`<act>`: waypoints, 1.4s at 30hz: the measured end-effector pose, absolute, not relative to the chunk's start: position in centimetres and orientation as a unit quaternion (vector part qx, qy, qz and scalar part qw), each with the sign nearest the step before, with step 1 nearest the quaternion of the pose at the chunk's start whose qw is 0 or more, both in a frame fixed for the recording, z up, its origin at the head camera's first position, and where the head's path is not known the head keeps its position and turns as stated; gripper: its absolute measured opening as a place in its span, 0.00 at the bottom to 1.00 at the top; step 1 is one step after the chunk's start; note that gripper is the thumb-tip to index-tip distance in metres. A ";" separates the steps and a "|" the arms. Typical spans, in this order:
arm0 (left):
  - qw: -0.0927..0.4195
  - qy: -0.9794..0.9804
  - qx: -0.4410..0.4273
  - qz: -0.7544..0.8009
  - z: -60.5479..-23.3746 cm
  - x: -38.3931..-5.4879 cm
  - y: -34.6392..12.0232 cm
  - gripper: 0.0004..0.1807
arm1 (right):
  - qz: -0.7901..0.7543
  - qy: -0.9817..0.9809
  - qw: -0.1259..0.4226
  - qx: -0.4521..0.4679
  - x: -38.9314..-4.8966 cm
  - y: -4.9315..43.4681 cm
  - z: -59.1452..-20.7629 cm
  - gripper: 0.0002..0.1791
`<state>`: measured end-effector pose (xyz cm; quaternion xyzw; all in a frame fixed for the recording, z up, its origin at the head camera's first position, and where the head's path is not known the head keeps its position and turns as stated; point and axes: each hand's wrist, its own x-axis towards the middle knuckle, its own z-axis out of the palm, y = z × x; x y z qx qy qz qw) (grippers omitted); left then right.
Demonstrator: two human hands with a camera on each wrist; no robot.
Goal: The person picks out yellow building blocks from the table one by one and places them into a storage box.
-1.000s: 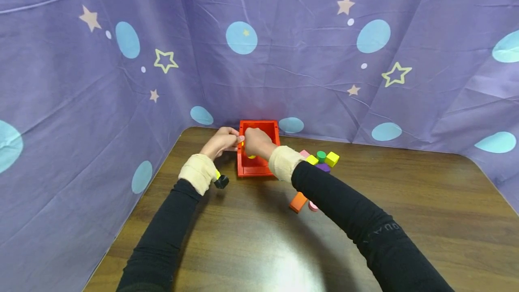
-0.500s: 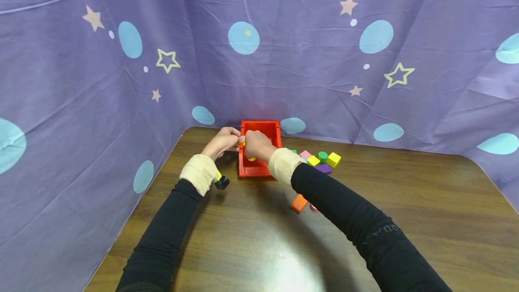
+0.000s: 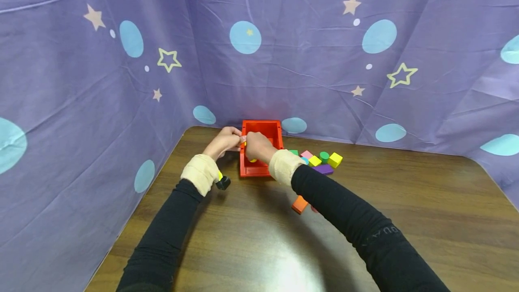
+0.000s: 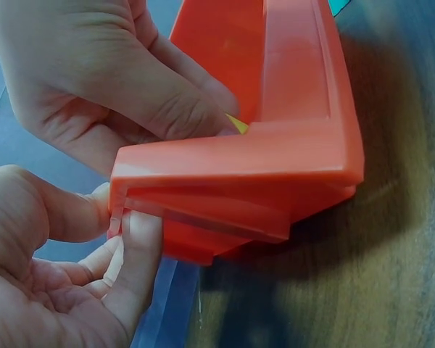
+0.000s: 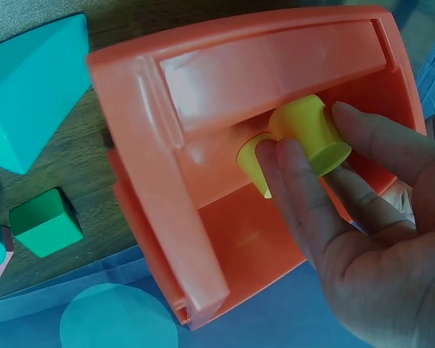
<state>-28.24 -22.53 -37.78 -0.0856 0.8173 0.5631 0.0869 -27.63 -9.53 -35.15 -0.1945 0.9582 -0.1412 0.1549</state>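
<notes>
Purple curtain (image 3: 284,80), one, behind a wooden table (image 3: 243,238). Red box (image 3: 254,171), one: we see its rim pinched by the left hand (image 3: 224,141). Yellow block (image 5: 304,130), one: within the box, gripped between thumb and fingers of the right hand (image 5: 373,261); second yellow piece (image 5: 252,164) just beside. For good handling, we advise a steady rim and even finger pressure on the block.

The left hand (image 4: 65,264) grips the red box (image 4: 235,161) by its rim, thumb and finger at one corner. Over the box's wall reaches the right hand (image 4: 101,80), a yellow piece (image 4: 237,123) peeping past its thumb. Beside the box lies wooden worktop (image 4: 406,232).
</notes>
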 end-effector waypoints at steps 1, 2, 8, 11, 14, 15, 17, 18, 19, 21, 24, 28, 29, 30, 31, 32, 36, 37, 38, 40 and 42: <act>0.086 0.819 -0.085 0.561 -37.8 -28.3 -22.6 0.12 | -0.141 0.958 0.154 -0.194 -27.6 -9.5 -35.2 0.07; 0.087 0.819 -0.085 0.560 -37.8 -28.3 -22.6 0.12 | -0.142 0.958 0.154 -0.194 -27.6 -9.5 -35.2 0.07; 0.083 0.822 -0.094 0.556 -37.6 -28.1 -22.2 0.12 | -0.144 0.958 0.155 -0.194 -27.7 -9.6 -35.5 0.08; 0.080 0.822 -0.094 0.556 -37.4 -27.8 -22.0 0.10 | -0.147 0.956 0.159 -0.196 -27.7 -9.6 -35.6 0.08; 0.079 0.822 -0.091 0.557 -37.3 -27.6 -22.0 0.09 | -0.147 0.956 0.160 -0.200 -27.6 -9.6 -35.8 0.08; 0.078 0.822 -0.091 0.556 -37.3 -27.5 -22.0 0.08 | -0.148 0.955 0.160 -0.201 -27.6 -9.6 -35.8 0.09; 0.078 0.824 -0.091 0.554 -37.2 -27.5 -22.0 0.09 | -0.147 0.954 0.162 -0.203 -27.7 -9.6 -35.9 0.09; 0.079 0.825 -0.092 0.552 -37.2 -27.4 -22.0 0.09 | -0.146 0.954 0.163 -0.204 -27.7 -9.6 -36.0 0.09; 0.079 0.825 -0.093 0.551 -37.2 -27.4 -22.0 0.09 | -0.147 0.954 0.164 -0.204 -27.7 -9.6 -36.1 0.09; 0.079 0.827 -0.095 0.549 -37.2 -27.4 -22.0 0.10 | -0.149 0.953 0.169 -0.204 -27.7 -9.6 -36.2 0.09; 0.080 0.828 -0.096 0.547 -37.2 -27.4 -22.0 0.10 | -0.145 0.953 0.169 -0.205 -27.7 -9.7 -36.2 0.09; 0.081 0.829 -0.095 0.544 -37.2 -27.4 -22.1 0.10 | -0.140 0.953 0.166 -0.210 -27.7 -9.7 -36.2 0.10; 0.082 0.829 -0.096 0.544 -37.2 -27.4 -22.1 0.10 | -0.140 0.953 0.166 -0.211 -27.7 -9.7 -36.2 0.10; 0.083 0.829 -0.096 0.545 -37.2 -27.4 -22.1 0.10 | -0.142 0.953 0.168 -0.211 -27.7 -9.7 -36.2 0.10; 0.084 0.829 -0.096 0.545 -37.1 -27.4 -22.1 0.09 | -0.144 0.952 0.168 -0.210 -27.7 -9.7 -36.2 0.10; 0.084 0.828 -0.097 0.546 -37.0 -27.4 -22.1 0.09 | -0.146 0.952 0.170 -0.210 -27.8 -9.7 -36.2 0.11; 0.085 0.825 -0.095 0.551 -36.9 -27.3 -22.0 0.08 | -0.146 0.952 0.167 -0.209 -27.8 -9.8 -36.4 0.11; 0.085 0.826 -0.095 0.549 -36.9 -27.3 -22.0 0.08 | -0.144 0.953 0.163 -0.210 -27.9 -9.8 -36.5 0.11; 0.085 0.827 -0.096 0.548 -36.9 -27.3 -22.0 0.08 | -0.142 0.954 0.161 -0.211 -27.9 -9.9 -36.6 0.10; 0.084 0.829 -0.096 0.545 -36.9 -27.4 -22.0 0.09 | -0.139 0.955 0.154 -0.214 -27.8 -9.9 -36.7 0.10; 0.084 0.832 -0.097 0.540 -37.0 -27.5 -22.0 0.10 | -0.139 0.955 0.148 -0.215 -27.7 -9.9 -36.7 0.11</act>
